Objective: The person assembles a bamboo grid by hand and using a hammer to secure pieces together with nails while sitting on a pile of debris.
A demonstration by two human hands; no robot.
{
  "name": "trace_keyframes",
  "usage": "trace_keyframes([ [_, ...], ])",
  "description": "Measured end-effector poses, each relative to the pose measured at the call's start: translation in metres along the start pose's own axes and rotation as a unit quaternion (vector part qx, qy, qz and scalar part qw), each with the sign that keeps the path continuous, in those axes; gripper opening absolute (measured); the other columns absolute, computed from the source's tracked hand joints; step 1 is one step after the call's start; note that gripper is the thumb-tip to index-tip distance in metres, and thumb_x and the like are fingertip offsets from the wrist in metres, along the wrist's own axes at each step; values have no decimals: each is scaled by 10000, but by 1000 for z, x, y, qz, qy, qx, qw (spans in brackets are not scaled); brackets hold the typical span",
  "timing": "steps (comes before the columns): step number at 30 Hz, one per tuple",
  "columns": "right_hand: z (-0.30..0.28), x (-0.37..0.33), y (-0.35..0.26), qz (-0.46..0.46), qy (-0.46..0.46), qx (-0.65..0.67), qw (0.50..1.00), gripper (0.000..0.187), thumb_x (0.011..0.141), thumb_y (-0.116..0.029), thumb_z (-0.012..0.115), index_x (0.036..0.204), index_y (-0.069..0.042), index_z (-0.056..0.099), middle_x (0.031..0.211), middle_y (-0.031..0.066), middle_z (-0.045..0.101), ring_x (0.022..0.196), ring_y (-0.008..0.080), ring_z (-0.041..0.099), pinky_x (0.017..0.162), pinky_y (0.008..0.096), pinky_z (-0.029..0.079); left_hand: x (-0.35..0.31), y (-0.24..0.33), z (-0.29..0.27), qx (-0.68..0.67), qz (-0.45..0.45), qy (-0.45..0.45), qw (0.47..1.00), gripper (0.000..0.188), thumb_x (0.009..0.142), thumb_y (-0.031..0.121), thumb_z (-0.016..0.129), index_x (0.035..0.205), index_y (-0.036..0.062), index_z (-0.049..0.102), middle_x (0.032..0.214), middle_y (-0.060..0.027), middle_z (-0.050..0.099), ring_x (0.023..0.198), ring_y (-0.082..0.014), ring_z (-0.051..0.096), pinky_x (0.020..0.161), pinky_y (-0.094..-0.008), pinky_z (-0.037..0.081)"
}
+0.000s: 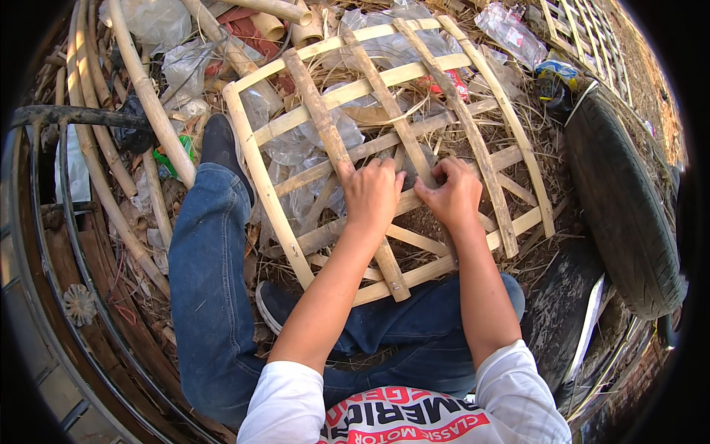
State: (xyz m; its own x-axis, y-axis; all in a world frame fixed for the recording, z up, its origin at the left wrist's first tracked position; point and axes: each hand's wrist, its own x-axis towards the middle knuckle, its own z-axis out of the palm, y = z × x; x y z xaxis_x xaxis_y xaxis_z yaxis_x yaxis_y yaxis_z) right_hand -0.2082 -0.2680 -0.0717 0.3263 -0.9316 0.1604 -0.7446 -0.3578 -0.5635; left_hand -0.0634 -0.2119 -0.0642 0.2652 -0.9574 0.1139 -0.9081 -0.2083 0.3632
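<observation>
A lattice of split bamboo strips [315, 105] leans over my legs, its pale and brown slats crossing over and under one another. My left hand [372, 194] is closed on it near the middle, where an upright slat meets a cross slat. Just to the right, my right hand [452, 194] has its thumb and fingers bent in around the same cross slat, close to another upright slat [396, 122]. The fingertips of both hands are partly hidden behind knuckles and slats. The lattice's near edge rests by my bent leg.
Bamboo poles [151, 96] lie at the left beside a black metal frame [66, 122]. Plastic litter [510, 33] and dry straw cover the ground beyond. An old tyre [621, 200] stands at the right; another lattice [592, 37] is at the far right.
</observation>
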Motion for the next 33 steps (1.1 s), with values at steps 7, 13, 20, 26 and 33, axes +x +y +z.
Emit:
trace_keyframes([
  [7, 0, 4, 12, 2, -29, 46, 999, 324, 614, -259, 811, 696, -41, 585, 744, 85, 604, 735, 300, 597, 625, 403, 475, 0, 3, -1, 15, 9, 0, 1000, 217, 838, 271, 708, 781, 64, 681, 758, -112, 681, 662, -304, 641, 841, -435, 364],
  [13, -3, 6, 15, -7, -22, 17, 1000, 335, 607, -265, 811, 690, -38, 580, 744, 88, 601, 730, 300, 596, 619, 403, 470, 0, 2, 2, 5, 15, 15, 1000, 217, 837, 271, 706, 770, 66, 680, 772, -113, 676, 661, -304, 642, 842, -435, 364],
  [20, -4, 6, 9, -20, -12, 5, 1000, 333, 602, -261, 810, 672, -42, 569, 734, 82, 593, 725, 299, 595, 604, 409, 467, -2, -3, 3, -9, 21, 19, 1000, 213, 840, 261, 702, 787, 55, 682, 786, -119, 672, 674, -312, 643, 870, -444, 364],
  [26, -4, 5, 10, -33, -13, 23, 999, 329, 604, -240, 798, 709, -19, 577, 727, 108, 584, 683, 304, 581, 613, 382, 463, -3, -2, 4, -18, 11, 17, 1000, 205, 845, 255, 699, 807, 54, 681, 805, -126, 675, 692, -317, 648, 890, -461, 358],
  [33, -1, 2, 4, -8, -4, 6, 1000, 327, 594, -264, 796, 697, -29, 594, 740, 95, 609, 724, 300, 608, 623, 397, 481, -4, -5, 8, -21, 1, 22, 1000, 213, 839, 268, 709, 810, 59, 676, 790, -123, 673, 677, -314, 646, 884, -448, 353],
])
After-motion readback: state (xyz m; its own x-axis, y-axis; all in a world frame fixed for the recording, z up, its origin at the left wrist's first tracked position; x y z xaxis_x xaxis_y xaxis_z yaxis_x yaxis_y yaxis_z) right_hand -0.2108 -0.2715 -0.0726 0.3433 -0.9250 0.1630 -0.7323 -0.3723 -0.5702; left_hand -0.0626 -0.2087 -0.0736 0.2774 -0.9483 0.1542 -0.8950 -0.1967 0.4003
